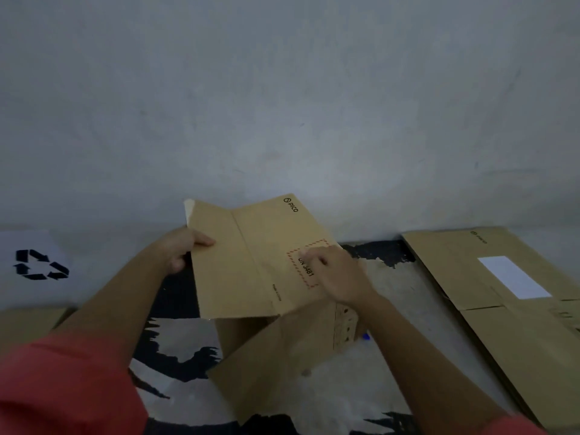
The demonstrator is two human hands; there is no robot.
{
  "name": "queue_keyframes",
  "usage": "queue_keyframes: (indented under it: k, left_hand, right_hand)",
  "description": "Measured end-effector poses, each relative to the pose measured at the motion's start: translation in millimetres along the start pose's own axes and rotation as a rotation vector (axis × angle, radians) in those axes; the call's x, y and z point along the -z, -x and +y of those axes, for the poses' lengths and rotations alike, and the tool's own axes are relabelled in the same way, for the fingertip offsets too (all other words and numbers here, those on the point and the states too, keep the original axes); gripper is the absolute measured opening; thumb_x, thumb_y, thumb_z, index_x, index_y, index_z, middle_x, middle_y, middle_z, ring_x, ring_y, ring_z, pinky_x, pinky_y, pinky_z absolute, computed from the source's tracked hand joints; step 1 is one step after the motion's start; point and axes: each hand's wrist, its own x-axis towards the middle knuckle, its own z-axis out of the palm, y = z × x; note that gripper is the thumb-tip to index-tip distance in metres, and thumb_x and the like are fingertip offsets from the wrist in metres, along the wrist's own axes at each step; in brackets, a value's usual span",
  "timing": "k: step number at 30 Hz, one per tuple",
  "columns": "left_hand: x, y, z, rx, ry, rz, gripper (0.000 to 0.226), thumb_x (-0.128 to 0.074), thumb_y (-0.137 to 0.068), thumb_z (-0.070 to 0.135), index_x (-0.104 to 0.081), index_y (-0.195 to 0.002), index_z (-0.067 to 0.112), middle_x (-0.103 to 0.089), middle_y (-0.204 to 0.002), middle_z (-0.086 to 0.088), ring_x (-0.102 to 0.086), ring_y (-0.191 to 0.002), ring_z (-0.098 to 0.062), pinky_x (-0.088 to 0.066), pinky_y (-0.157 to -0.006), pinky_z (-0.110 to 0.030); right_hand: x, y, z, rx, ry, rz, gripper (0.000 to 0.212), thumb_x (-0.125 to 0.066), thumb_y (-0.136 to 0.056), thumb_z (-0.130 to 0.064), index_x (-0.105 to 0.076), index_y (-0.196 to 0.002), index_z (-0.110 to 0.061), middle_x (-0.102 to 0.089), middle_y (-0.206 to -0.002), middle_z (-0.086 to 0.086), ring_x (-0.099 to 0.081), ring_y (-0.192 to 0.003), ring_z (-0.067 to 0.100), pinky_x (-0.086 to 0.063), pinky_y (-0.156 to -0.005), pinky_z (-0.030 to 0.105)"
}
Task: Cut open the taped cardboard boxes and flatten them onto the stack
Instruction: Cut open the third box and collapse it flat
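Note:
A brown cardboard box (pixel 251 265) printed with PICO and a red dashed label is lifted off the floor in front of me, its panels partly folded together. My left hand (pixel 183 249) grips its left edge, thumb on top. Over the red dashed label my right hand (pixel 337 274) rests on the box's upper panel with curled fingers. A lower flap (pixel 282 362) hangs toward me. On the floor at the right lies the stack of flattened boxes (pixel 502 296), the top one bearing a white label. No cutter is visible in either hand.
A grey wall stands close ahead. A white container with a black recycling symbol (pixel 40 265) is at the left, brown cardboard (pixel 28 324) below it. The floor is patchy grey and black. A small blue object (pixel 365 336) peeks out beside the box.

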Motion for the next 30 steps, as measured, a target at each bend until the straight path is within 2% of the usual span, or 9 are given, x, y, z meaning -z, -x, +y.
queue_keyframes:
  k: [3, 7, 11, 15, 19, 22, 26, 28, 30]
  left_hand:
    - [7, -4, 10, 0.004, -0.078, -0.022, 0.037, -0.056, -0.089, -0.005, -0.051, -0.124, 0.006, -0.062, -0.098, -0.015, -0.06, -0.087, -0.031, -0.047, -0.087, -0.048]
    - [18, -19, 15, -0.061, -0.175, -0.048, 0.036, -0.052, -0.092, -0.005, -0.048, -0.121, 0.015, -0.062, -0.099, -0.013, -0.061, -0.084, -0.03, -0.051, -0.072, -0.043]
    - [17, -35, 12, -0.152, -0.344, 0.085, 0.025, -0.061, -0.091, 0.003, -0.054, -0.114, 0.008, -0.062, -0.106, -0.015, -0.059, -0.094, -0.033, -0.048, -0.087, -0.046]
    - [15, -50, -2, -0.278, -0.9, 0.305, 0.058, -0.06, -0.092, 0.018, -0.035, -0.143, 0.005, -0.039, -0.145, -0.021, -0.041, -0.129, -0.039, -0.036, -0.103, -0.043]
    - [-26, -25, -13, -0.43, -1.278, 0.394, 0.065, -0.055, -0.092, 0.031, -0.025, -0.148, 0.022, -0.02, -0.153, -0.01, -0.022, -0.139, -0.03, -0.024, -0.11, -0.045]
    - [-87, 17, -12, -0.656, -1.12, 0.102, 0.064, -0.06, -0.087, 0.051, -0.037, -0.143, 0.031, -0.029, -0.15, 0.0, -0.028, -0.137, -0.023, -0.022, -0.112, -0.043]
    - [-156, 59, -22, -0.657, -1.298, -0.35, 0.112, -0.069, -0.064, 0.073, -0.012, -0.151, 0.032, -0.008, -0.159, -0.004, -0.008, -0.146, -0.031, -0.013, -0.113, -0.063]
    - [-175, 60, -37, -0.633, -1.412, -0.356, 0.116, -0.067, -0.068, 0.072, 0.004, -0.151, 0.032, 0.005, -0.16, -0.008, 0.005, -0.145, -0.039, -0.007, -0.111, -0.069]
    - [-184, 54, -50, -0.659, -1.39, -0.261, 0.099, -0.05, -0.083, 0.069, 0.011, -0.151, 0.032, 0.008, -0.161, -0.01, 0.007, -0.146, -0.04, -0.007, -0.111, -0.07]
  right_hand:
    - [16, -17, 20, -0.223, -0.201, 0.063, 0.047, -0.029, -0.102, -0.041, -0.06, -0.095, -0.008, -0.063, -0.097, 0.004, -0.06, -0.091, 0.018, -0.043, -0.07, 0.027]
    - [5, -19, 68, -0.656, -0.586, -0.115, 0.048, -0.036, -0.098, -0.049, -0.052, -0.113, -0.006, -0.059, -0.112, 0.014, -0.057, -0.104, 0.029, -0.047, -0.095, 0.044]
    - [-42, -6, 117, -0.864, -1.004, -0.198, 0.061, -0.043, -0.092, -0.051, -0.051, -0.13, -0.004, -0.064, -0.108, 0.017, -0.061, -0.1, 0.034, -0.047, -0.086, 0.044]
    - [-58, 1, 124, -0.885, -1.269, -0.19, 0.059, -0.04, -0.088, -0.054, -0.054, -0.123, -0.008, -0.064, -0.111, 0.019, -0.059, -0.1, 0.034, -0.044, -0.089, 0.045]
    - [-52, 3, 132, -0.886, -1.445, 0.059, 0.056, -0.062, -0.073, -0.039, -0.049, -0.124, -0.02, -0.049, -0.128, 0.021, -0.052, -0.113, 0.044, -0.051, -0.082, 0.058]
    - [-38, 5, 132, -0.839, -1.594, 0.093, 0.049, -0.049, -0.083, -0.031, -0.046, -0.128, -0.011, -0.053, -0.114, 0.021, -0.054, -0.104, 0.043, -0.051, -0.077, 0.054]
    - [-8, 4, 119, -0.601, -1.637, 0.001, 0.08, -0.073, -0.053, -0.038, -0.053, -0.126, -0.012, -0.055, -0.108, 0.019, -0.053, -0.097, 0.039, -0.049, -0.075, 0.045]
    - [5, 4, 113, -0.486, -1.641, -0.022, 0.08, -0.073, -0.056, -0.049, -0.056, -0.126, -0.017, -0.057, -0.115, 0.017, -0.052, -0.101, 0.037, -0.048, -0.08, 0.044]
    - [10, 2, 107, -0.435, -1.67, -0.02, 0.064, -0.054, -0.074, -0.056, -0.059, -0.125, -0.018, -0.06, -0.114, 0.015, -0.053, -0.099, 0.033, -0.047, -0.077, 0.04]
